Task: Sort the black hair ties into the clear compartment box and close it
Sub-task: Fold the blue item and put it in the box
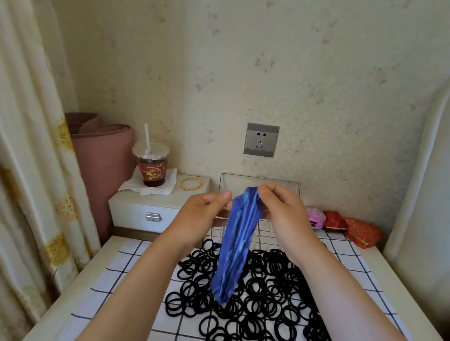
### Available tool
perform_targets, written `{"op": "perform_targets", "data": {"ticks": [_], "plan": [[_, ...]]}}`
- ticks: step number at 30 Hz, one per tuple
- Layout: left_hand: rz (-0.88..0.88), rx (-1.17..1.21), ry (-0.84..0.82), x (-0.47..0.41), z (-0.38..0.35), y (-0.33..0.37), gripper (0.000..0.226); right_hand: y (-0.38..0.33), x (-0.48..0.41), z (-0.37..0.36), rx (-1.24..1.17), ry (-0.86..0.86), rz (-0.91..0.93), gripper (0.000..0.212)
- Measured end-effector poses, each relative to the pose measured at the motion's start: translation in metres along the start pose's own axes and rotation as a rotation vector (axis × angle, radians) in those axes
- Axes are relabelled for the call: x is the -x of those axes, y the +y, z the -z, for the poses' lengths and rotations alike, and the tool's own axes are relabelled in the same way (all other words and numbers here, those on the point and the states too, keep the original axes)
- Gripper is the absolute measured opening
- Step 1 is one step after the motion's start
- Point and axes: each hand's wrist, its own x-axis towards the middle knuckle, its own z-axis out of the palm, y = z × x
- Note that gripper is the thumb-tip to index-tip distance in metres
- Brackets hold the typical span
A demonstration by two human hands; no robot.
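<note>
Blue pouch [236,239] hangs pinched at its mouth between my left hand [202,216] and right hand [285,213]; black hair ties [265,275] heaped on checked cloth [135,275] at 6 o'clock beneath it, clear compartment box [231,184] open at 12 o'clock.

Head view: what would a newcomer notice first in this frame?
The blue bag hangs mid-frame, with the left hand and right hand pinching its top. Beneath it, a big heap of black hair ties sprawls over the checked cloth. Behind the hands, the clear compartment box stands with its lid raised against the wall.
</note>
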Motion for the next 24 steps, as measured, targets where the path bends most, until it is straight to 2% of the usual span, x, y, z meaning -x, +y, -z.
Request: {"op": "perform_targets", "data": {"ticks": [4,6,11,13,17,20,21,24], "plan": [[-0.032,0.062,-0.049,0.001,0.002,-0.001,0.017,-0.003,-0.002,0.004,-0.041,-0.018,-0.04,0.022],[-0.048,0.04,-0.091,0.002,0.0,-0.002,0.023,-0.002,-0.002,0.006,-0.023,-0.036,-0.069,0.024],[-0.076,0.048,0.086,0.001,-0.006,0.0,0.018,-0.001,-0.003,0.004,0.224,0.007,-0.077,0.026],[-0.066,0.041,0.098,0.0,-0.007,0.001,0.017,-0.001,-0.002,0.002,0.248,0.02,-0.117,0.032],[-0.048,0.041,0.128,0.0,-0.008,0.002,0.013,-0.007,0.005,0.003,0.248,-0.093,-0.185,0.042],[-0.034,0.047,0.15,0.0,-0.006,0.001,0.013,-0.01,0.005,0.002,0.18,-0.017,-0.199,0.03],[-0.031,0.051,0.169,0.0,-0.006,0.001,0.013,-0.01,0.003,0.003,0.121,0.022,-0.235,0.032],[-0.041,0.042,0.242,0.0,-0.005,0.003,0.012,-0.012,0.0,0.005,-0.074,0.004,-0.387,0.057]]}}
